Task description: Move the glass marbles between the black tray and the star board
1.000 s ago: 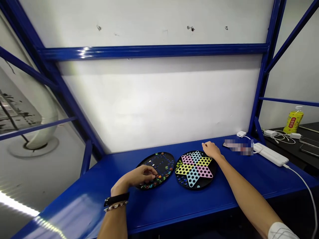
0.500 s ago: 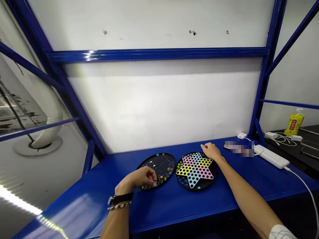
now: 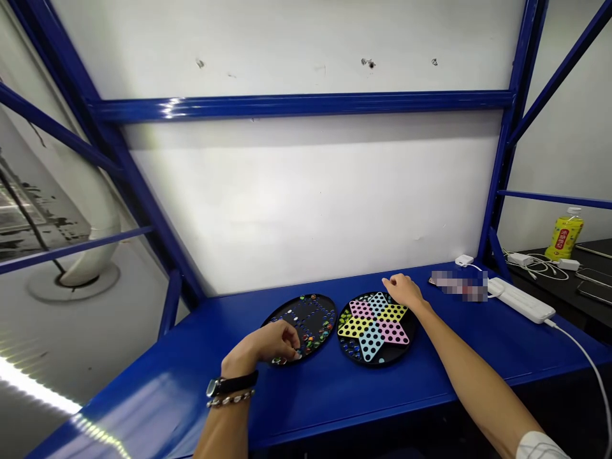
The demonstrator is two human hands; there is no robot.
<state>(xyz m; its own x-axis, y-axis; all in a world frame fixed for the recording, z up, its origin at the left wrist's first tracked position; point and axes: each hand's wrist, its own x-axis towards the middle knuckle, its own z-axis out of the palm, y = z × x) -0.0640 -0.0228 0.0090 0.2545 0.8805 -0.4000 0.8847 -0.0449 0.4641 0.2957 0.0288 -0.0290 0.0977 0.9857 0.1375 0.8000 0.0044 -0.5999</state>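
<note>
My left hand is over the near edge of a round black tray holding several coloured glass marbles. Its thumb and index finger are pinched together on a small bluish marble at the tray's near rim. To the right lies a round Chinese checkers board with a pink, yellow and light blue star full of holes. Green and blue marbles lie in its side pockets. My right hand rests by the board's far right rim, thumb held out and the other fingers partly hidden. I see nothing in it.
Both round pieces lie on a blue tabletop in front of a white panel. To the right are a pixelated phone-like item, a white power strip and a small white charger. A yellow drink bottle stands on a black table.
My right hand has shifted very slightly left. My left hand stays pinched at the tray's near edge, almost unmoved. The tray and board keep their places.
</note>
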